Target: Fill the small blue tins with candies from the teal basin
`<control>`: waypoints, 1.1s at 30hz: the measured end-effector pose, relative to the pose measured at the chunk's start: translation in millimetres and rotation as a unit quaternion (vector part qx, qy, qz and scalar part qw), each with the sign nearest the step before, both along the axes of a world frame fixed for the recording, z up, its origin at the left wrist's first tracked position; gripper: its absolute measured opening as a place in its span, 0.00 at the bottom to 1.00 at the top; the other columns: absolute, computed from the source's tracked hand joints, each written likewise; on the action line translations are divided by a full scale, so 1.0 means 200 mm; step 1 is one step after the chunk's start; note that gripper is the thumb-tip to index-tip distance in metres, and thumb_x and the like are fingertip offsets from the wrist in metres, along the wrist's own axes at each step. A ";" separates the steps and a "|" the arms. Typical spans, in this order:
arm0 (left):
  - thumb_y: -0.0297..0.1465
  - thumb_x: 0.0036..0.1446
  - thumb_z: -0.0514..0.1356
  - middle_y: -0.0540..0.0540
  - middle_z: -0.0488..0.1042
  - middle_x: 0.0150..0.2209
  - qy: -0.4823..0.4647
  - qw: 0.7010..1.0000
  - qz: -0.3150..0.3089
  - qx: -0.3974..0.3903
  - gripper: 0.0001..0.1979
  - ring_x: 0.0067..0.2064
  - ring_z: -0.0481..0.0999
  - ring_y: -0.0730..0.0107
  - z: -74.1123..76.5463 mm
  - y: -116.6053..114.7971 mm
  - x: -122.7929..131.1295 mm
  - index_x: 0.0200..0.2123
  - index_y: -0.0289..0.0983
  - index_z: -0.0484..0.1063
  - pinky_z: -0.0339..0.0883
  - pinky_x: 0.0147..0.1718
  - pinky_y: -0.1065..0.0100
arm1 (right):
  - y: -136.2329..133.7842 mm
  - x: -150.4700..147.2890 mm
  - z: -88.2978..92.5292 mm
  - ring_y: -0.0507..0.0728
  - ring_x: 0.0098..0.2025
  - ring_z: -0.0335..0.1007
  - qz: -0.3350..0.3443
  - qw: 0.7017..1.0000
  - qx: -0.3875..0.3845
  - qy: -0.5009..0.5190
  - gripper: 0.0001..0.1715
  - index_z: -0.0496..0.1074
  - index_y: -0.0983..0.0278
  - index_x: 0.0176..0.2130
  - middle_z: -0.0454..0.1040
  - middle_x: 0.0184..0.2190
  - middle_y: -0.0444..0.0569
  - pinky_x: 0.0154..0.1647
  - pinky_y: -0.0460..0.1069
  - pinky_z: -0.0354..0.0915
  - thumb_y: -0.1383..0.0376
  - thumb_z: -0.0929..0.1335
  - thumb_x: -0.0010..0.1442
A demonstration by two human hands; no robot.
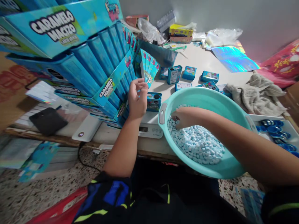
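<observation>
A turquoise plastic basin [205, 93] holds a heap of small pale blue candies [201, 143]. My right hand [183, 117] reaches into it from the right, its curled fingers closed among the candies; the fingertips are partly hidden. My left hand [137, 99] is raised with bent fingers apart and nothing visible in it. Beside it, a small blue box [154, 101] rests on a white kitchen scale [154, 131], just left of the basin. Left of that hand rises a stack of blue "Caramelo Macizo" display boxes [93, 77] filled with narrow packs.
Several small blue tins or boxes [189, 73] lie behind the basin. A grey cloth [257, 93] and a white tray [259, 118] of blue lids are at right. Plastic bags and a holographic sheet [233, 59] lie at the back. A black phone-like slab [48, 120] sits at left.
</observation>
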State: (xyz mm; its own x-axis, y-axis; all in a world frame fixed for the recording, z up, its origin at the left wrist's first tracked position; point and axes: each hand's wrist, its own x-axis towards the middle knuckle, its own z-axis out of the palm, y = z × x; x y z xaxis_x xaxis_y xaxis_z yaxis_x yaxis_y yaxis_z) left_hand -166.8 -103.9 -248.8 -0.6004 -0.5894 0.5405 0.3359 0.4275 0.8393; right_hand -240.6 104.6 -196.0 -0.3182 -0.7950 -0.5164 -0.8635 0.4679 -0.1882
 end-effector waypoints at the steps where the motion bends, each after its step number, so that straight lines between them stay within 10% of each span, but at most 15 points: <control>1: 0.54 0.66 0.58 0.41 0.77 0.48 0.011 1.000 0.006 -0.007 0.24 0.52 0.77 0.61 0.01 0.00 0.01 0.51 0.41 0.70 0.71 0.52 0.60 | 0.00 0.00 0.00 0.62 0.38 0.73 0.002 1.000 0.004 0.006 0.17 0.79 0.64 0.48 0.80 0.42 0.54 0.30 0.51 0.57 0.64 0.74 0.59; 13: 0.59 0.67 0.52 0.41 0.75 0.48 0.053 0.998 0.040 -0.023 0.29 0.53 0.77 0.59 0.08 0.01 0.06 0.54 0.42 0.67 0.69 0.59 0.56 | 0.05 -0.10 -0.03 0.58 0.35 0.69 -0.024 0.999 -0.011 -0.027 0.09 0.82 0.62 0.38 0.80 0.38 0.49 0.33 0.51 0.58 0.72 0.75 0.55; 33: 0.58 0.67 0.55 0.44 0.79 0.40 0.024 0.999 0.026 0.026 0.25 0.46 0.79 0.64 0.10 0.02 0.04 0.41 0.42 0.74 0.73 0.48 0.63 | -0.02 -0.05 0.05 0.62 0.44 0.74 -0.010 0.995 0.097 -0.014 0.18 0.82 0.65 0.50 0.81 0.47 0.53 0.35 0.50 0.61 0.69 0.73 0.59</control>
